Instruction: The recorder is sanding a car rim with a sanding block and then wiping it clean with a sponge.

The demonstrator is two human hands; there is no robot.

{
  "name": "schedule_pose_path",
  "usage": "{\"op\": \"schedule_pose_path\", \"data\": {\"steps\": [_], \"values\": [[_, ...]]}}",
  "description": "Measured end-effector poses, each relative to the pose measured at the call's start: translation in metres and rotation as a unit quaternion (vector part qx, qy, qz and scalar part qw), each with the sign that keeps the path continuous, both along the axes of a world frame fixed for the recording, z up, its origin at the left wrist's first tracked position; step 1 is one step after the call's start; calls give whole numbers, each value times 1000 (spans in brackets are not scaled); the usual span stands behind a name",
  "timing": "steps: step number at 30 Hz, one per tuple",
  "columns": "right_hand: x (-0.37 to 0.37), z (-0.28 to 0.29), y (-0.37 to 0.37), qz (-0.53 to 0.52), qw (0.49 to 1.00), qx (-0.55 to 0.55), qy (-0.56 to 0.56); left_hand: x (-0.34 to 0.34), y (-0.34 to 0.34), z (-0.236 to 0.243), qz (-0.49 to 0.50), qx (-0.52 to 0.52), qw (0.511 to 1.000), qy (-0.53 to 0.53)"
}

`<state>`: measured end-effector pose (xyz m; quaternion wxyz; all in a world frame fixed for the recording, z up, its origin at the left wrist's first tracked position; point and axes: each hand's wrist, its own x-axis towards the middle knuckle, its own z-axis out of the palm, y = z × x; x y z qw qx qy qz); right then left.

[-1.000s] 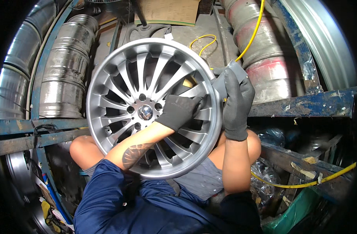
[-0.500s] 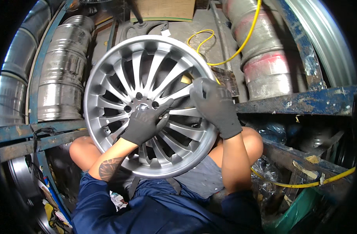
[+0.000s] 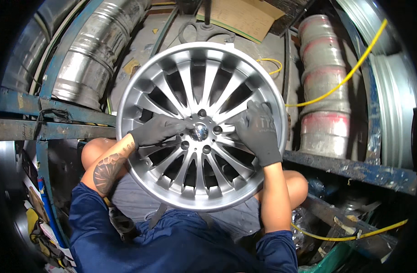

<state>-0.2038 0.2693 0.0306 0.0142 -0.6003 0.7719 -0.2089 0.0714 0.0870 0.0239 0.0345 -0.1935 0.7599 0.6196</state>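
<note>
A silver multi-spoke wheel rim [image 3: 200, 204] lies tilted across my lap, its face turned up toward me. At its hub sits a shiny round centre cap [image 3: 199, 132] ringed by dark bolt holes. My left hand [image 3: 156, 130], in a black glove, rests over the left spokes with its fingers stretched toward the cap. On the right spokes is my right hand [image 3: 258, 132], also gloved in black. Its fingers are curled in and pressed together. Whether something small is pinched in them or they only grip a spoke, I cannot make out.
Stacked metal rims stand at the left [image 3: 88, 59] and right [image 3: 324, 91], within blue-painted steel frames [image 3: 354, 170]. A yellow hose [image 3: 349, 70] runs along the right side. Ahead lie a metal stand base [image 3: 206, 32] and a cardboard sheet [image 3: 245, 18].
My left hand has moved off the hub to the left spokes. My right hand has curled its fingers onto the right spokes. The view has shifted, and the rim appears farther right.
</note>
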Motion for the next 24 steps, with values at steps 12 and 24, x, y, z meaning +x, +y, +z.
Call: {"op": "schedule_pose_path", "data": {"steps": [12,24], "values": [[68,17,2,112,991,52,56,-9,16,17,-84,-168,979,-77],[55,32,-13,182,968,3,-173,-10,12,9,-86,-130,987,-39]]}}
